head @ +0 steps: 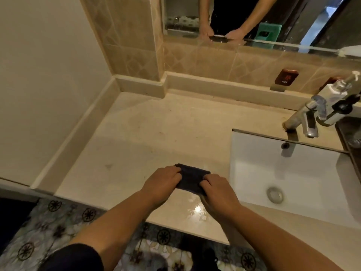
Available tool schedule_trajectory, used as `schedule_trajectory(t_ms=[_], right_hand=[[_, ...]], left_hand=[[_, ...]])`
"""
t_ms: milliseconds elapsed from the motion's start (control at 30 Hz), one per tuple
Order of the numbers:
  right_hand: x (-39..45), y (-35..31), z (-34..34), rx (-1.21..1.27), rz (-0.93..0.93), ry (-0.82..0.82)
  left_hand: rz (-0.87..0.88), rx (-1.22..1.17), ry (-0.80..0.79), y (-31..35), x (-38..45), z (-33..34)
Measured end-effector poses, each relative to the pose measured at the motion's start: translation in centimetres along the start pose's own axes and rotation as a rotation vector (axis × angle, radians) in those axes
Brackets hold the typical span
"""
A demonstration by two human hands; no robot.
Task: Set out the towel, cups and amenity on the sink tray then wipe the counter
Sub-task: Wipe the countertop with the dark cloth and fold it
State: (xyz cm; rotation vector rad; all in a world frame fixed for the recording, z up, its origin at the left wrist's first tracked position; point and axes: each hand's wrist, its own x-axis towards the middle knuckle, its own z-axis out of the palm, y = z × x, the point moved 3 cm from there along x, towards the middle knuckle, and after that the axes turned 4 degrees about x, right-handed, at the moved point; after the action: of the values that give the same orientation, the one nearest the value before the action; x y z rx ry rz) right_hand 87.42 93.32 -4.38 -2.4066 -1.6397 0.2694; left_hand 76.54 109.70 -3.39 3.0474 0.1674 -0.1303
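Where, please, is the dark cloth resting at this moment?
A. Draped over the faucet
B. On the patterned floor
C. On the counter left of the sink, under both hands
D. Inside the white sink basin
C: the dark cloth lies flat on the counter left of the sink, pressed by the left hand and right hand.

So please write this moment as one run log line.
left hand + right hand: pressing dark folded cloth | beige stone counter | step: wiping
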Motion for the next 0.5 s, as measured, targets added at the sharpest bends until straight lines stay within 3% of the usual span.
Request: schedule_trajectory(t_ms=[200,500], right_hand=[[-0.7,-0.1,0.3,0.062,0.061,0.027],[0.8,0.2,2.0,-0.035,0.062,-0.329]], left_hand=[[-0.055,0.034,-0.05,-0.3,-1.7,1.9],[-0.131,0.084,-0.341,0.3,-1.6,3.5]])
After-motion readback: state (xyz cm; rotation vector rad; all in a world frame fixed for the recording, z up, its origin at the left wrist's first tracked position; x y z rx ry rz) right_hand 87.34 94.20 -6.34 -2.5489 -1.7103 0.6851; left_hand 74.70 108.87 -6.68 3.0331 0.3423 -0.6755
